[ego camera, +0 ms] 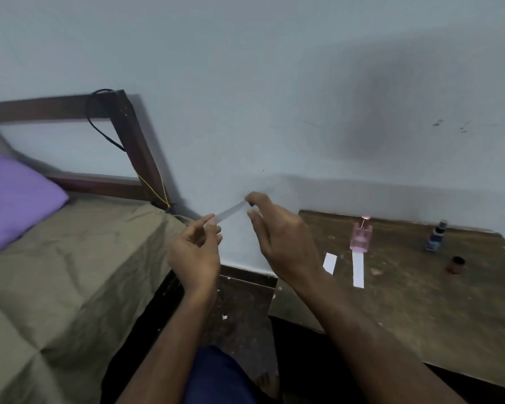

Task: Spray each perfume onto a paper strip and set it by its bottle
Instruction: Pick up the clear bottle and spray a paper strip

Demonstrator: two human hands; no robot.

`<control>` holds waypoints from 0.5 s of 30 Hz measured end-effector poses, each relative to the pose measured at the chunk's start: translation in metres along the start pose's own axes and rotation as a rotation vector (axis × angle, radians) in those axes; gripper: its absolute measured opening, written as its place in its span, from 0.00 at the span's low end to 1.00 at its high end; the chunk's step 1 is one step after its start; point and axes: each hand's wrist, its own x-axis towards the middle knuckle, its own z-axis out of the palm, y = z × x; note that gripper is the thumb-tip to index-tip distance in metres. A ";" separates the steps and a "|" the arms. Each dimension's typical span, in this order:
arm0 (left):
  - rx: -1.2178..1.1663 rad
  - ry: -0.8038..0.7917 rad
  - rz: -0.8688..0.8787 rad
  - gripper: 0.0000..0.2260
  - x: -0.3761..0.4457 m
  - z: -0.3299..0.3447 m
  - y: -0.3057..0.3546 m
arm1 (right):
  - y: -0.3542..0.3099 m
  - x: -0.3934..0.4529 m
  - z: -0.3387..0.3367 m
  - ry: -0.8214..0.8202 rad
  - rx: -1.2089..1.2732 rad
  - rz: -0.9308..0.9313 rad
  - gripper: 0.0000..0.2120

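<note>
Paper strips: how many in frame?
3. One strip is held in the air between the left hand and right hand. A long strip lies before the pink bottle; a short strip lies left of it. None seem hidden.

The worktop (405,310) lies bare toward its near edge; farther back stand a pink perfume bottle (361,237), two paper strips (358,269), a blue bottle (435,237) and a brown cap (456,264).
</note>
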 end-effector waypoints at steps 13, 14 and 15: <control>-0.188 0.087 -0.068 0.05 0.012 0.002 -0.007 | 0.007 0.022 0.010 0.181 0.045 0.005 0.13; -0.214 0.102 -0.080 0.04 0.012 0.001 -0.007 | 0.009 0.022 0.009 0.202 0.048 0.007 0.13; -0.233 0.113 -0.087 0.04 0.013 0.000 -0.007 | 0.010 0.022 0.009 0.219 0.057 0.006 0.13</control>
